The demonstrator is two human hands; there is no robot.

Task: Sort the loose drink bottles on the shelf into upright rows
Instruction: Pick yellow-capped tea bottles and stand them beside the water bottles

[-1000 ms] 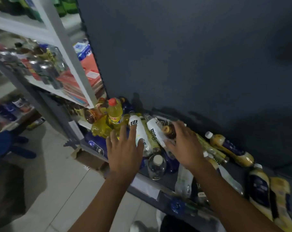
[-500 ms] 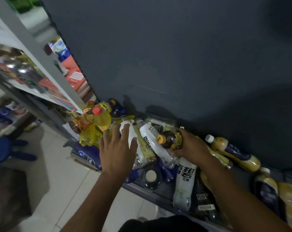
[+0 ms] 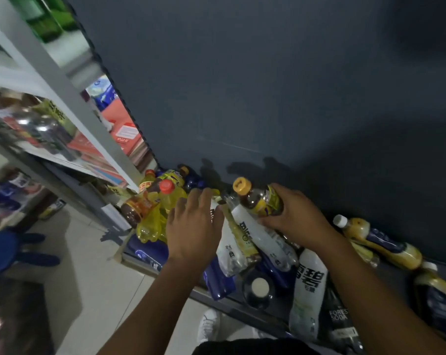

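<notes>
View from above onto a low shelf (image 3: 242, 308) crowded with loose drink bottles.

At the far left, a neighbouring white shelf unit (image 3: 63, 80) carries blurred cans (image 3: 37, 126) and red packs (image 3: 124, 131). Left of centre, yellow bottles (image 3: 155, 216) full of yellow liquid crowd together, one with an orange-red cap. A tea bottle (image 3: 137, 208) of brown liquid lies slanted against them.

At centre, the left hand (image 3: 193, 231) is palm down, fingers straight and close together, over a white-labelled bottle (image 3: 229, 252) lying on its side. Whether it presses on the bottle cannot be told.

Just right of it, the right hand (image 3: 296, 221) curls its fingers around the brown drink bottle (image 3: 257, 201). This bottle holds dark liquid under a yellow cap. It is tilted, cap toward the upper left, above the heap and near the back.

Below it lie white bottles (image 3: 263, 237) and blue bottles (image 3: 216, 280). One clear bottle (image 3: 259, 288) stands upright, seen cap-on, by the front edge.

Further right lie a tall white bottle (image 3: 309, 285) and a dark soda bottle (image 3: 339, 319). At the far right are juice bottles (image 3: 380, 242) of pale yellow liquid with dark blue labels.

A dark back panel (image 3: 268, 98) closes the shelf behind, with open air above the heap. The shelf's front edge runs diagonally toward the lower right. Pale floor tiles (image 3: 94, 265) lie open at lower left.
</notes>
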